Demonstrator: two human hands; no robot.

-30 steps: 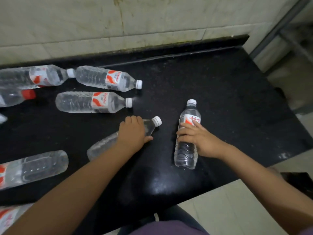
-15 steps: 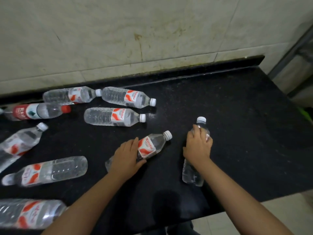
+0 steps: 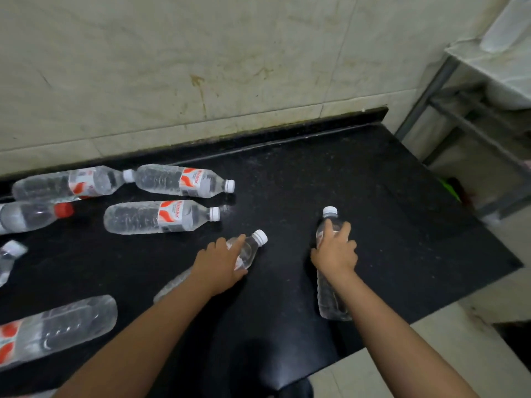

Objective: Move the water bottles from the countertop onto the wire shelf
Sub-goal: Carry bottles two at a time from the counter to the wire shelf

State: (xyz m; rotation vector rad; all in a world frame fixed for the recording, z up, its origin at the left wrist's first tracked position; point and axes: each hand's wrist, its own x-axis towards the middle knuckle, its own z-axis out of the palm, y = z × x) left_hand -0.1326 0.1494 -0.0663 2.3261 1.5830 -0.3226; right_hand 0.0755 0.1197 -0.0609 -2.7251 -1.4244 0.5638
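Several clear water bottles lie on the black countertop [image 3: 373, 214]. My left hand [image 3: 219, 264] grips a white-capped bottle [image 3: 250, 248] lying on its side near the middle, covering its label. My right hand [image 3: 336, 251] is wrapped round the upper part of another white-capped bottle [image 3: 330, 300] that lies pointing away from me near the front edge. Two labelled bottles [image 3: 161, 216] [image 3: 184, 180] lie just behind my left hand. A metal shelf frame [image 3: 459, 116] stands at the far right.
More bottles lie at the left: one with a red cap [image 3: 31, 215], one along the wall [image 3: 66, 185], one at the front left [image 3: 54, 330]. A tiled wall [image 3: 201, 67] backs the counter. The floor [image 3: 474, 354] lies right of the counter edge.
My left hand has slid up along its bottle and now covers the label. The view has tilted up and right, bringing the shelf frame into sight. My right hand keeps its grip.
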